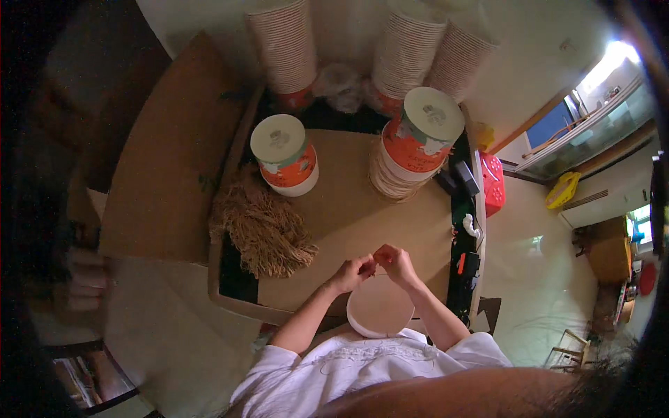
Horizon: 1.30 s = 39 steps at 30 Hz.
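A round white paper tub [380,306] rests against my body at the near edge of the table. Over its far rim my two hands meet, fingers pinched. My left hand [353,274] is closed, its fingertips close to the other hand's. Also closed is my right hand [396,265]; whatever lies between the fingertips is too small to make out. To the left of my hands lies a heap of brown twine strands [268,226]. Beyond it stands an orange, white and green paper tub [287,157], bottom up. Farther right, a similar tub [421,139] stands upside down on several nested rims [397,182].
Tall stacks of nested paper tubs [282,49] [410,52] line the table's back. A crumpled clear plastic bag [339,87] sits between them. Along the right edge lie a black box [463,177], a white crumpled piece [471,226] and an orange-and-black tool [467,265]. A red stool [493,182] stands beyond.
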Motion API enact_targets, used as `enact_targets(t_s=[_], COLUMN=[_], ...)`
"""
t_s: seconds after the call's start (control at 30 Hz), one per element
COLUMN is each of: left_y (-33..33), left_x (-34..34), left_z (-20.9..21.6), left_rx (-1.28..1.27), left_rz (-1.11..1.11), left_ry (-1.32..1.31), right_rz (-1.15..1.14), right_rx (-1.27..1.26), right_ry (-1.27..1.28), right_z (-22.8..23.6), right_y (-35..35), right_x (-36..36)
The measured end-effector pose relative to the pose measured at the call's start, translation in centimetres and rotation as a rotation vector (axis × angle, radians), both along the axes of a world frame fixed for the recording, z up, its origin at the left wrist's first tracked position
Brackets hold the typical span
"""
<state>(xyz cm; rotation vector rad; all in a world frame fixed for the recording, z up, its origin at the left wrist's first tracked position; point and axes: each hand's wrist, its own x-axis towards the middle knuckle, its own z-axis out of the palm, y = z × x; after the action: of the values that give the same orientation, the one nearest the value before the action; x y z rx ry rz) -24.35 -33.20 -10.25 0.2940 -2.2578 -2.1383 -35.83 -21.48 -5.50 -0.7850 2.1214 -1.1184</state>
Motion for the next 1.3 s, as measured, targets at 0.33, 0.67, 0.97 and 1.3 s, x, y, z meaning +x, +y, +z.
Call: enact_targets(t_s=[0.33, 0.67, 0.97, 1.3], left_y=[0.7, 0.3, 1.1, 0.6], left_x=[0.9, -0.1, -0.8, -1.0], left_z=[2.3, 1.1, 1.4, 1.7], left_rx=[-0.009, -0.111, -0.25, -0.242], left_rz=[0.092, 0.022, 0.012, 0.029], left_ry=[-0.109, 0.053, 0.052, 0.055], right_rz=[0.199, 0.431, 0.202, 0.229], right_rx=[0.093, 0.019, 0.057, 0.139], right_ry=[-0.483, -0.34, -0.42, -0.627], right_z=[-1.7, -3.0, -1.4, 0.5], right_y=[2.9, 3.6, 3.8, 3.4], right_x=[-2.8, -3.9, -2.1, -2.5])
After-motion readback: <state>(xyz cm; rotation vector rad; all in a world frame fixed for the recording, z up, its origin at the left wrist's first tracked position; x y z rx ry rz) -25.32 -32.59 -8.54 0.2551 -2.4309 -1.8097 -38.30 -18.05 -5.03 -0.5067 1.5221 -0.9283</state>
